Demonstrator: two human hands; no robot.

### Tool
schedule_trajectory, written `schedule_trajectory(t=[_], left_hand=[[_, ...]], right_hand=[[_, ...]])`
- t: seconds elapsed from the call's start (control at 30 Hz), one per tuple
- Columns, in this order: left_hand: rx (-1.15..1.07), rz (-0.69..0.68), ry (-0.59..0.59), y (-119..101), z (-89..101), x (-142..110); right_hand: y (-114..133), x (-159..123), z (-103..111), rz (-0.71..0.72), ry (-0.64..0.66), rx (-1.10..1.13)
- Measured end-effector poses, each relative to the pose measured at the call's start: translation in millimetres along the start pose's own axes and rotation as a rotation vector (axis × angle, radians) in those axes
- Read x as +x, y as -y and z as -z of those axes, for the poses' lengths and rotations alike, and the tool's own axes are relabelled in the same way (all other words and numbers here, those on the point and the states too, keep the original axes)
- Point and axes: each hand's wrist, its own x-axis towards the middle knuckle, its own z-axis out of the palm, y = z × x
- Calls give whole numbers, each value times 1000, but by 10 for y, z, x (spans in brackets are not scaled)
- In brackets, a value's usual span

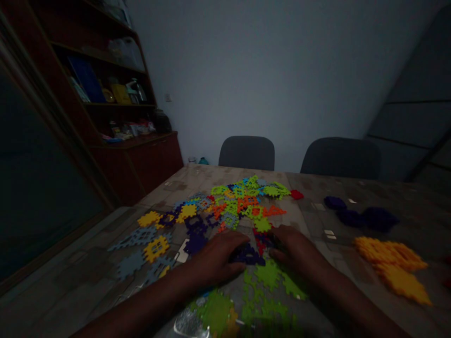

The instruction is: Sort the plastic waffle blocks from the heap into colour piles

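Note:
My left hand [216, 257] and my right hand [294, 246] rest close together on the table [88, 281], fingers curled round a dark purple toothed plastic piece [248, 256] between them. Beyond the hands lies a loose spread of interlocking pieces [232, 206] in green, orange, blue, yellow and purple. Several green pieces [269, 277] lie just under my wrists. The room is dim, so fine detail of the fingers is hard to read.
A yellow heap [391, 265] and dark purple clusters [359, 216] sit at the right. A single red piece [296, 194] lies farther back. Two grey chairs [246, 152] stand behind the table. A wooden shelf unit [116, 108] fills the left wall.

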Motion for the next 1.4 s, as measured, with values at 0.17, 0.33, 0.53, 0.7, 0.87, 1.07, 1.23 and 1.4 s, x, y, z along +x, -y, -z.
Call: schedule_trajectory(t=[0.17,0.33,0.53,0.7,0.87,1.07,1.23,1.4], left_hand=[[36,-32,31,-49,-36,161],[73,-39,21,-66,-4,118],[114,-20,12,-61,21,59],[80,-30,16,-76,10,99],[33,-50,54,-96,-31,185],[7,-63,78,-110,-23,248],[-52,-129,143,-68,91,234],[-39,-103,147,-50,164,205]], right_hand=[[20,5,-108,-20,6,-45],[112,33,-59,-37,-4,-99],[164,74,14,-58,-5,-168],[83,90,51,-101,-33,-139],[24,92,30,-99,-28,-41],[-2,94,13,-89,-43,-8],[-24,76,19,-94,-18,20],[-21,80,19,-120,-19,28]])
